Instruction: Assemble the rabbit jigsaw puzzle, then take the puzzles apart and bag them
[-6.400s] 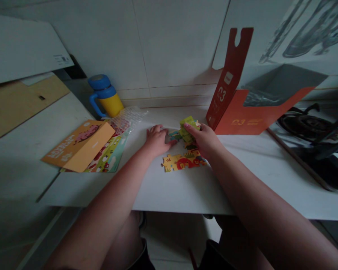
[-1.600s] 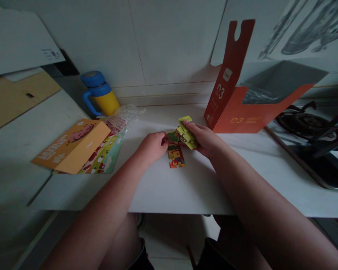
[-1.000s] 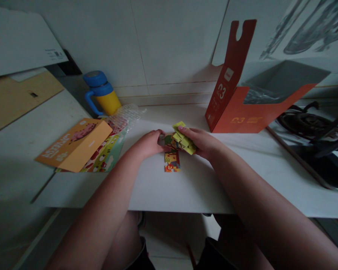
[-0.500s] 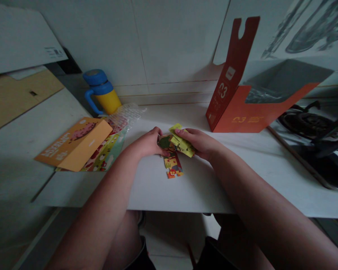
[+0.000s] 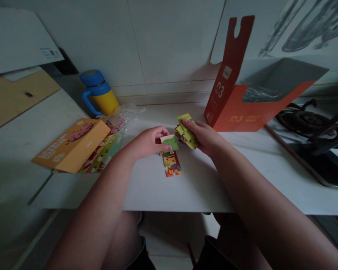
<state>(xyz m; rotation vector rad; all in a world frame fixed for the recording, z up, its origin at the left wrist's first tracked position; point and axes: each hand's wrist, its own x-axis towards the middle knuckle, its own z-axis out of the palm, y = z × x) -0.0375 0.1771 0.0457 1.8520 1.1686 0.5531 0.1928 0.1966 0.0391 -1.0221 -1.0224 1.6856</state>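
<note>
My left hand pinches green puzzle pieces between thumb and fingers, just above the white table; how many it holds I cannot make out. To its right, my right hand grips a loose stack of puzzle pieces, their yellow-green backs facing up. Below the left hand's fingers, a colourful strip of puzzle pieces lies flat on the table, with a red animal head at its near end. The strip's far end is hidden behind the green pieces.
At left, an orange folder rests over a colourful printed sheet, beside clear bubble wrap. Behind stands a blue and yellow flask. An open orange box stands at back right, near a black gas stove.
My hands have moved apart, the right one up and away with its stack. Green pieces now show in my left hand, where a tree-patterned piece was visible before.
</note>
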